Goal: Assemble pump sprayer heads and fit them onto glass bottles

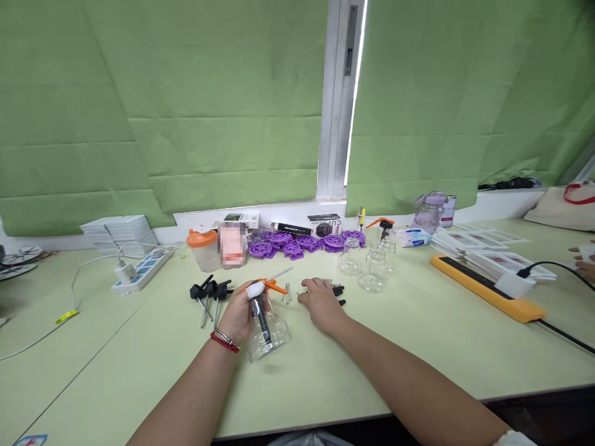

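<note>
In my left hand is a clear flared bottle, tilted, with a white top, orange lever pieces and a black tube inside. A thin metal rod sticks out beside the top. My right hand rests low at the table, fingers slightly apart, with nothing visible in them. Just beyond it lie small black parts and metal springs, partly hidden by the hand. Several metal pins lie between my hands. Left of the bottle are black pieces with metal rods.
Behind lie purple wheel-like parts, an orange-lidded cup and small boxes. Clear bottles stand right of centre. An orange power strip and a white one flank the area. Another person's hand shows far right.
</note>
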A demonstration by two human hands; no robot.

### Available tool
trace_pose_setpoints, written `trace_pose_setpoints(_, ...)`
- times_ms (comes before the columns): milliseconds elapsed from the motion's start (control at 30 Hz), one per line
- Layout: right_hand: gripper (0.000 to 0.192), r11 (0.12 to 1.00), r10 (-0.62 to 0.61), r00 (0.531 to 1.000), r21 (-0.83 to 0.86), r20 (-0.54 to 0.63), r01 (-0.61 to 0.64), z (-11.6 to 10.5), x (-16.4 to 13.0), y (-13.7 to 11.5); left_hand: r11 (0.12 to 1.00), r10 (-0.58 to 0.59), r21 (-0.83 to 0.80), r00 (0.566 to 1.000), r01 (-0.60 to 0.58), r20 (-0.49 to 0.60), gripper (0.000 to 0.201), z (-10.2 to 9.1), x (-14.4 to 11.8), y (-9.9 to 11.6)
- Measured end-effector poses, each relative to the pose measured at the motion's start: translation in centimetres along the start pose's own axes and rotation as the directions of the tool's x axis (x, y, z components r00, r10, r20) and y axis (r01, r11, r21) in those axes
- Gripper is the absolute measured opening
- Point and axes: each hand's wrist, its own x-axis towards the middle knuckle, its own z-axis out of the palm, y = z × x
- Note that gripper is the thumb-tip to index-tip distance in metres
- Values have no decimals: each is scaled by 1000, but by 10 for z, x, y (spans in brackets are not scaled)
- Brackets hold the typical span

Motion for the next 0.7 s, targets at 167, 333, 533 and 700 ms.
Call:
trace_pose_setpoints(167,28,958,93,989,280,-116,-57,-15,-4,-2,1000,-11,-10,1000,10,-24,27,-2,2,-1)
trace_pose_setpoints(333,40,253,177,965,938,195,-237,-43,-33,-25,982,61,-174,996,-73,-73,35,10,-2,-6)
trace_pose_setpoints(533,45,-489,-23,867,751,498,-444,-53,-63,-46,984,174,-62,972,-167,156,30,17,-13,-12)
trace_pose_setpoints(700,46,-430,91,844,785,529,-446,-50,-70,-39,816,213,490,947,-308,241,30,14,-16,-4)
